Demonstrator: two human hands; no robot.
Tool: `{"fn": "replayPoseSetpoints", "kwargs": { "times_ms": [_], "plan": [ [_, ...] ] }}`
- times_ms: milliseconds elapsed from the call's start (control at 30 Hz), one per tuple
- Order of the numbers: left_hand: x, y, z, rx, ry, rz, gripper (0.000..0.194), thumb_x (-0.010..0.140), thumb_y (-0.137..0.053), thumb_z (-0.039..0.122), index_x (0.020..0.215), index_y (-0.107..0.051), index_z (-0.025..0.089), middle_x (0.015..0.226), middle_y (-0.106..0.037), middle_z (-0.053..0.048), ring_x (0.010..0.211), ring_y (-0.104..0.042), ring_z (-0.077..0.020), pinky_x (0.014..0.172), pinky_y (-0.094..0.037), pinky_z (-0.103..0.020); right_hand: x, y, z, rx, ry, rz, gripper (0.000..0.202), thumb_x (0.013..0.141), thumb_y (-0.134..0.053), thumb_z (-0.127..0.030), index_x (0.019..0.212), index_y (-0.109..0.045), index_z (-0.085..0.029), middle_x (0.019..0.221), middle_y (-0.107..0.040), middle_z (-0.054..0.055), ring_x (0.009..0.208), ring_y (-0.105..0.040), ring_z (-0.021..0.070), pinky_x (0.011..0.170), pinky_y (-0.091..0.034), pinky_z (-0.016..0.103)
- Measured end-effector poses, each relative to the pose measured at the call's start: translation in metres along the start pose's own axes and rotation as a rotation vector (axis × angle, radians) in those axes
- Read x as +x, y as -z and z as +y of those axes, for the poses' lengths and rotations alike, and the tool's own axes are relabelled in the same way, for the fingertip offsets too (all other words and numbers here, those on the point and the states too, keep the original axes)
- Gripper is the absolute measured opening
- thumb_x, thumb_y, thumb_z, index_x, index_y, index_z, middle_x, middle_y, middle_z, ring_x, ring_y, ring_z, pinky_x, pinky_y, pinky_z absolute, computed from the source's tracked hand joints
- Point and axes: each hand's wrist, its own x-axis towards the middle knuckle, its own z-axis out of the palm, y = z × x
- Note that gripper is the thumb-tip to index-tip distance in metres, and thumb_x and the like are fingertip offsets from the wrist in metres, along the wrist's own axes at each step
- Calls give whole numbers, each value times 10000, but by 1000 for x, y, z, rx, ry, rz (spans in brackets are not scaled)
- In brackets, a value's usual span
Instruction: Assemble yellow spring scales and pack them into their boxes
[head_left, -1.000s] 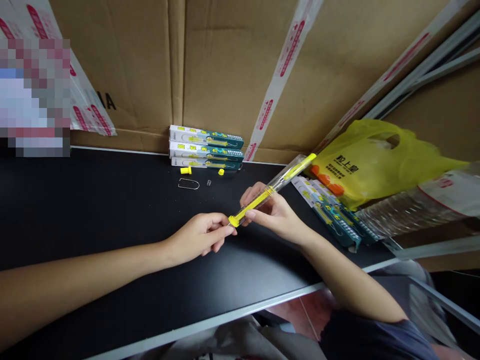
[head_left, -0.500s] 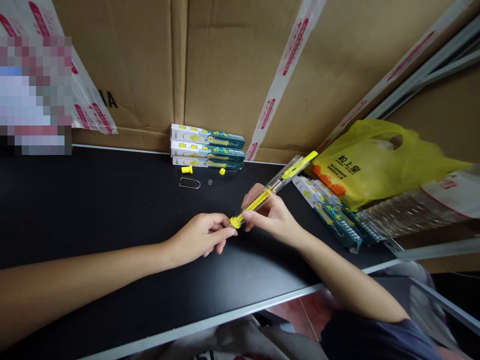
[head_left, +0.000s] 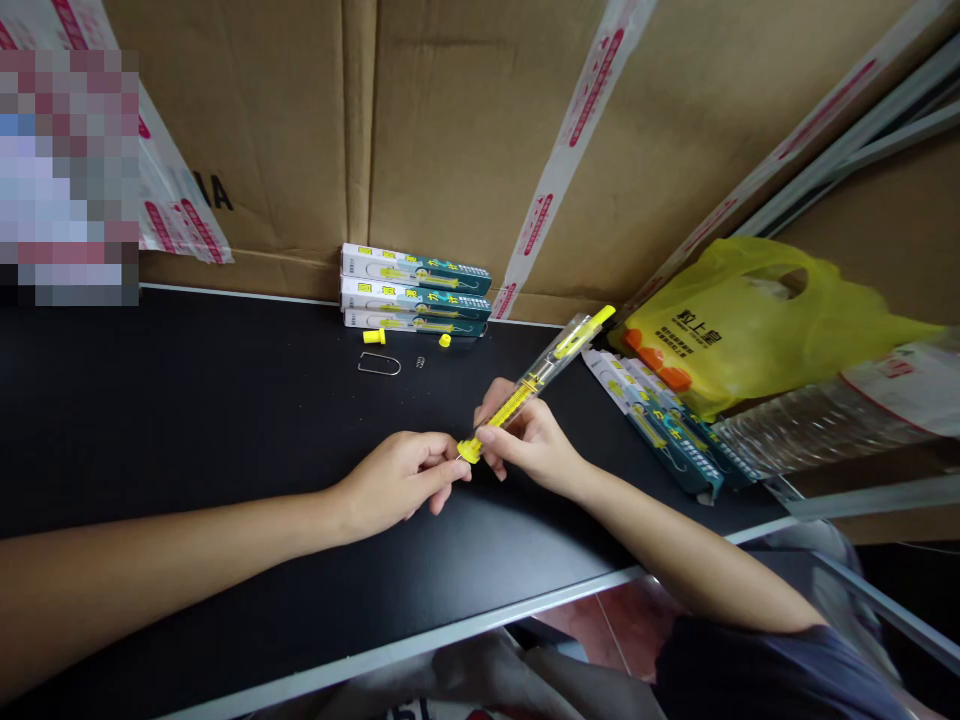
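My right hand [head_left: 525, 440] is closed round the clear tube of a spring scale [head_left: 517, 400], which slants up and to the right. Inside the tube show a yellow graduated strip and a coil, and a yellow piece sticks out of the top end. At the lower end, my left hand [head_left: 420, 470] pinches a thin metal wire at the yellow collar [head_left: 469, 451]; the fingers hide most of that wire. Beyond the hands lie a yellow plug [head_left: 373, 337], a small yellow cap [head_left: 445, 341], a bent wire hook [head_left: 380, 364] and a tiny spring [head_left: 420, 363].
Three spring scale boxes [head_left: 416, 290] are stacked against the cardboard wall [head_left: 450, 120]. More boxes [head_left: 660, 425] lie at the right by a yellow plastic bag [head_left: 720, 320] and a clear plastic bottle-like container [head_left: 795, 425]. A metal edge [head_left: 420, 640] borders the black table [head_left: 225, 420].
The tube and my right hand have shifted slightly left and down, and the top end leans a little less far right. My left hand keeps its pinch at the lower end.
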Motion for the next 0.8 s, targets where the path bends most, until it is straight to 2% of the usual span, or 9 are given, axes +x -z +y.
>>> {"fn": "replayPoseSetpoints", "kwargs": {
  "times_ms": [233,433,667,800],
  "plan": [
    [0,1,0,32,-78,23,276,903,-487,381,830,-616,148,578,-483,52,491,-416,-69,467,-320,-193,4,1,8,88,-11,4,326,777,-718,-395,802,-468,-188,535,-565,-72,379,-498,56,342,-439,153],
    [-2,2,3,70,-148,48,319,937,-431,369,896,-657,148,687,-552,22,554,-428,-84,527,-340,-206,6,7,12,196,-16,-33,329,777,-730,-347,781,-443,-185,564,-629,-54,400,-549,61,346,-446,135],
    [-4,1,3,270,-245,173,275,951,-432,289,832,-650,171,727,-629,10,623,-538,-107,595,-378,-211,8,4,13,288,-125,2,397,756,-743,-396,758,-400,-195,555,-646,-56,377,-572,78,327,-461,151],
    [-4,3,0,431,-313,198,257,957,-422,285,832,-624,189,783,-664,-7,708,-599,-135,664,-402,-232,5,1,10,289,-111,-1,415,746,-748,-408,759,-386,-205,560,-641,-64,366,-566,80,330,-463,160]
  ]
}}
